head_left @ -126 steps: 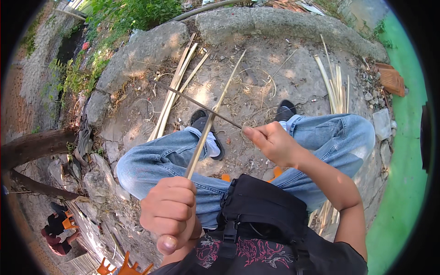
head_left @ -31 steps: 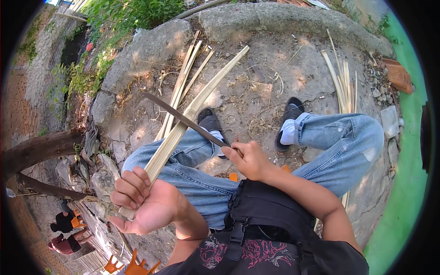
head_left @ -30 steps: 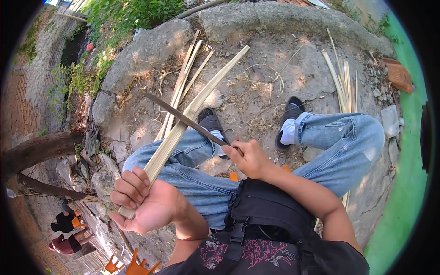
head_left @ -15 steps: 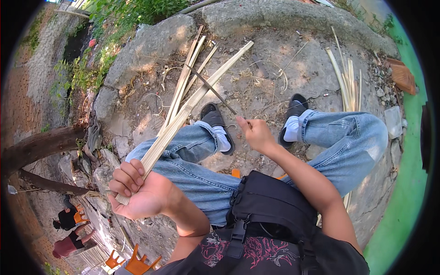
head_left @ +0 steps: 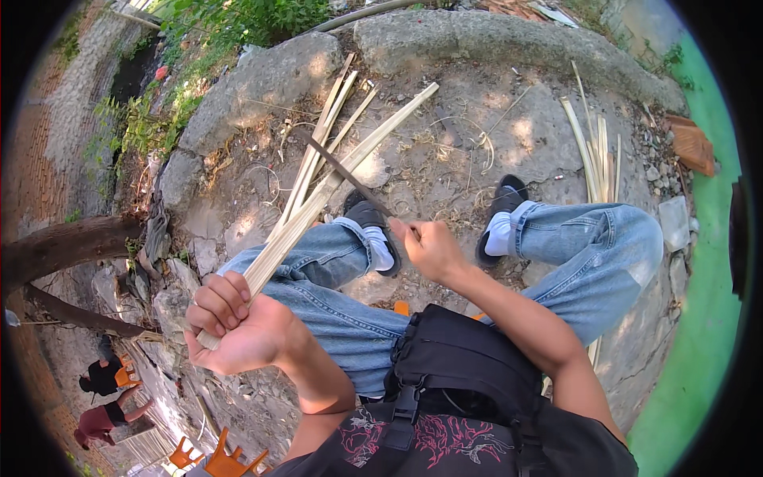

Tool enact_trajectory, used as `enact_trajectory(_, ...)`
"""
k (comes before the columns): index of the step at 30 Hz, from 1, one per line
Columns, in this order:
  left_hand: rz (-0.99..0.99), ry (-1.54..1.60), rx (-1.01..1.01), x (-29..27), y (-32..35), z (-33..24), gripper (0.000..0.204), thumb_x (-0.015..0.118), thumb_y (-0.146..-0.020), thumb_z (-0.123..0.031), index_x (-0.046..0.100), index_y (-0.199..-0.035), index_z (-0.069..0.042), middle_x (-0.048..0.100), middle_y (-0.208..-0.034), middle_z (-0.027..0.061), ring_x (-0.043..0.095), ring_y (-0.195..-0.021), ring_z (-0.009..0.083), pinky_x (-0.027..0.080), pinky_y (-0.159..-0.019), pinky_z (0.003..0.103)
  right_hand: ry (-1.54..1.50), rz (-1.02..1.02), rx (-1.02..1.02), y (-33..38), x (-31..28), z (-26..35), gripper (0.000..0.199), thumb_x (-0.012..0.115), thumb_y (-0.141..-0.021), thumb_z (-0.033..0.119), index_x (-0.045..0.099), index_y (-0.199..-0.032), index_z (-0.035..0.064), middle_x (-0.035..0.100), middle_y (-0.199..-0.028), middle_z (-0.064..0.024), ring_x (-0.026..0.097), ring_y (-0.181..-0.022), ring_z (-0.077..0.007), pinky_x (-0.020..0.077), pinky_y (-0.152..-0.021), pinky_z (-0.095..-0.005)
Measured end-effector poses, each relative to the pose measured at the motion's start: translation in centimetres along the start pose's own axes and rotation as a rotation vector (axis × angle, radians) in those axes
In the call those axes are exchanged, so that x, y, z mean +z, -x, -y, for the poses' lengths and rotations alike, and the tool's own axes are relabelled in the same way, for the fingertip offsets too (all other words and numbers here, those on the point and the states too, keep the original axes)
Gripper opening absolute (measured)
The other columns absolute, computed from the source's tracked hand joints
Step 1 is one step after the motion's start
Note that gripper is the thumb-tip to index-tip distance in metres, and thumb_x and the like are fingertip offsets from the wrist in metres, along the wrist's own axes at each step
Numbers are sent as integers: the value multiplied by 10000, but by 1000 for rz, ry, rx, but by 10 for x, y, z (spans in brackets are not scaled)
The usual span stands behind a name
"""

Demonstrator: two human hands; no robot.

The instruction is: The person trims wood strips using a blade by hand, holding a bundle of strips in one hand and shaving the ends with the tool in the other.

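Still mid-way through shaving this bamboo strip

My left hand (head_left: 238, 330) fingers are wrapped tight around the strip (head_left: 318, 203) near its end, my right hand (head_left: 429, 248) is closed on the knife (head_left: 342, 171) laid across it; finished slats (head_left: 596, 155) lie by my foot, more wait on the ground.

I see a long pale split bamboo strip (head_left: 318, 207), flat and straw-coloured, running tilted from its lower end by my left knee up and away over the dirt, with a thin dark-bladed knife (head_left: 346, 173) crossing it at an angle near mid-length, tip pointing up-left.
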State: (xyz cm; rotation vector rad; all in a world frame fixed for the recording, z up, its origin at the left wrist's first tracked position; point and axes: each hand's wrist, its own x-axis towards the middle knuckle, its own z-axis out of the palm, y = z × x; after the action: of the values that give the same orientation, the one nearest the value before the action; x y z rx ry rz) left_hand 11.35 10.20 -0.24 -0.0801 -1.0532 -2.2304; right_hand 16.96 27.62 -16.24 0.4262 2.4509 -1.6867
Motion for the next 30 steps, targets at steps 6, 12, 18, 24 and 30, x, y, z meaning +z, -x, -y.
enact_trajectory(6, 11, -11, 0, 6, 4, -2, 346, 373, -827, -286, 225, -540, -162, 182, -491, -24, 175, -451, 93, 170, -450, 259, 42, -5, 37, -30, -21, -27, 634, 467, -905, 512, 580, -613, -39, 456, -461, -176, 436, -417, -274, 355, -457, -388)
enact_trajectory(12, -13, 10, -16, 8, 4, -4, 342, 366, -827, -273, 218, -541, -158, 185, -496, -16, 168, -458, 98, 172, -456, 259, -55, 13, 2, -5, -2, -13, 623, 483, -906, 495, 562, -606, -44, 463, -483, -197, 435, -433, -278, 359, -472, -385)
enact_trajectory(18, 30, -8, -29, -4, -4, -9, 329, 362, -829, -254, 223, -545, -160, 189, -502, -14, 179, -466, 101, 185, -465, 266, 29, -50, 181, -35, -15, -30, 523, 503, -930, 388, 528, -648, -52, 365, -460, -86, 320, -472, -131, 310, -453, -348)
enact_trajectory(24, 89, 35, -48, 1, -13, -43, 330, 404, -839, -223, 236, -563, -160, 212, -529, -12, 210, -491, 102, 206, -495, 269, -89, 99, -59, 27, -8, 25, 497, 557, -896, 395, 577, -628, -24, 402, -420, -129, 369, -375, -202, 298, -408, -361)
enact_trajectory(30, 75, -20, -30, 15, -11, -49, 328, 416, -840, -222, 242, -568, -160, 218, -534, -13, 218, -491, 100, 220, -503, 268, -90, 163, -33, 34, -15, 33, 545, 516, -904, 446, 619, -671, -36, 430, -435, -147, 389, -381, -239, 327, -425, -378)
